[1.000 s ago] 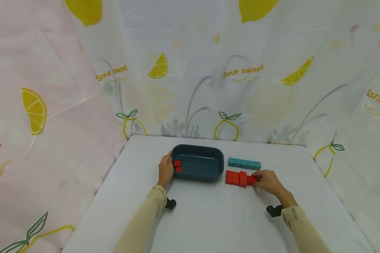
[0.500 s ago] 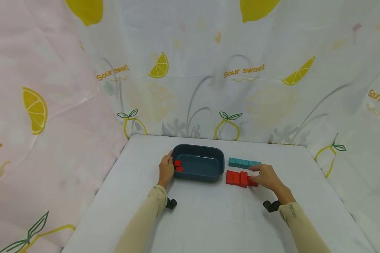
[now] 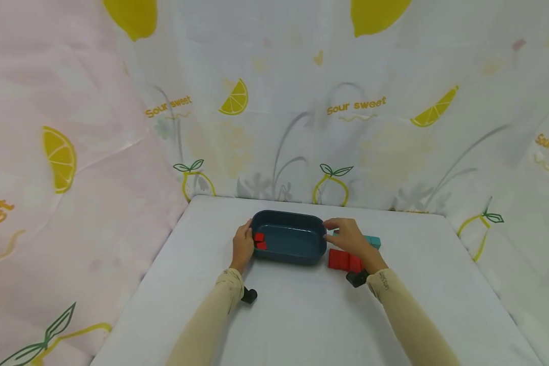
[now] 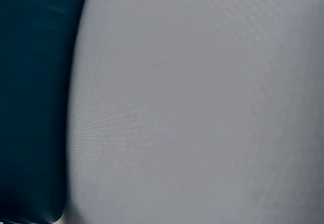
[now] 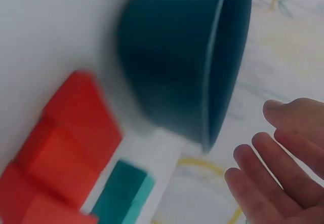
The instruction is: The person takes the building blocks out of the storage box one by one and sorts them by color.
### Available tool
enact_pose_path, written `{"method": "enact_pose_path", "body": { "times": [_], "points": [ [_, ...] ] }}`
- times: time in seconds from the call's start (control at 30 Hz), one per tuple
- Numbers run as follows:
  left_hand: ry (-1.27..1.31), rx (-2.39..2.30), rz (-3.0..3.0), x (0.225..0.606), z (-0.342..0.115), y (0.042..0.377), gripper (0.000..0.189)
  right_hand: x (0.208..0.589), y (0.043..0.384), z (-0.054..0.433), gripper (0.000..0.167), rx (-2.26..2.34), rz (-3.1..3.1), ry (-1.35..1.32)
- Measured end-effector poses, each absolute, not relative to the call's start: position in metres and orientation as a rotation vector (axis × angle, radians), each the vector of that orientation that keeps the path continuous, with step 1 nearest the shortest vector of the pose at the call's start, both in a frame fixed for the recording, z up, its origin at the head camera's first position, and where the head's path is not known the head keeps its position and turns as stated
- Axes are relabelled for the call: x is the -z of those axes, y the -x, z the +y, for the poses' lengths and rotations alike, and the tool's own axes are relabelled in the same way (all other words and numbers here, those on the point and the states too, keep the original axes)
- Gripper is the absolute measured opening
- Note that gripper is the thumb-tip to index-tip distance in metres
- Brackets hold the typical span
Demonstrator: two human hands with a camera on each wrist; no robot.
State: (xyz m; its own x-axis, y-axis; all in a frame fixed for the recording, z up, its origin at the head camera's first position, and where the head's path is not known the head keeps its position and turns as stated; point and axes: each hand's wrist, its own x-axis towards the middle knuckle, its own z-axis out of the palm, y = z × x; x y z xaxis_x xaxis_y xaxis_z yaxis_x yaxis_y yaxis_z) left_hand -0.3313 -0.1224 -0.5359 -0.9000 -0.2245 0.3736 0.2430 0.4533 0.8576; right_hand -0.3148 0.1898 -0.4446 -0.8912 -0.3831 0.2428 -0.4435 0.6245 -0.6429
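Observation:
My left hand (image 3: 243, 247) rests against the left outer wall of a dark teal rectangular dish (image 3: 292, 259), its fingers lying along that side. Two small red blocks (image 3: 260, 241) lie inside at the left end. My right hand (image 3: 347, 236) is at the dish's right rim, holding nothing. In the right wrist view its fingers (image 5: 263, 183) are extended and spread from the thumb, just off the dish (image 5: 167, 57). Below that hand, a row of red blocks (image 3: 344, 260) is partly covered by the wrist. A row of teal blocks (image 3: 372, 241) is partly hidden behind the hand.
Everything stands on a white-covered table (image 3: 293, 315). Lemon-printed cloth (image 3: 283, 137) hangs behind and along both sides. A small black device sits on each wrist, the right one (image 3: 358, 278) overlapping the front of the red row.
My right hand has left the right end of the red row and moved left to the dish's right rim. My left hand stays on the dish's left side.

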Motion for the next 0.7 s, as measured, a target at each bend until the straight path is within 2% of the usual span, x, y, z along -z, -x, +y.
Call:
{"method": "enact_pose_path", "body": {
  "times": [0.33, 0.7],
  "points": [
    [0.034, 1.419, -2.275, 0.535, -0.12, 0.328, 0.035, 0.436, 0.339, 0.109, 0.038, -1.043, -2.756, -0.956],
    [0.069, 1.382, -2.279, 0.537, -0.123, 0.329, 0.034, 0.457, 0.356, 0.039, 0.039, -0.946, -2.856, -1.072]
  ]
}}
